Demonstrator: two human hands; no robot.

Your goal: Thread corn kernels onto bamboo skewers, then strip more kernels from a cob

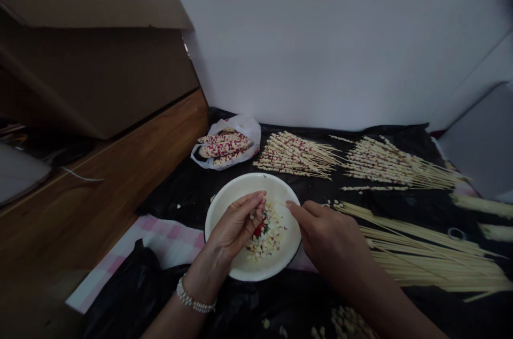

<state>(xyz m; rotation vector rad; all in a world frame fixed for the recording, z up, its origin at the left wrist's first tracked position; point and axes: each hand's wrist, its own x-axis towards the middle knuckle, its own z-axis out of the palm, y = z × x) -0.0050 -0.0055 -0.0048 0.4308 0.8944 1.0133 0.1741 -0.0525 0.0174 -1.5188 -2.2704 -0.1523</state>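
White bowl (226,213), set near centre, with loose corn kernels (266,248) scattered inside. Above it, something small (263,197), probably a kernel, is pinched by the left hand (236,224); a thin stick (277,202) is gripped by the right hand (334,232). Gentle, straight pushing over the bowl is best, so drops are caught.

this is looking like a makeshift workspace, perhaps at home: loaded skewers (296,154) are lying on black sheeting (176,197) near a checked cloth (168,235), a white wall (320,39) and cardboard (120,77).
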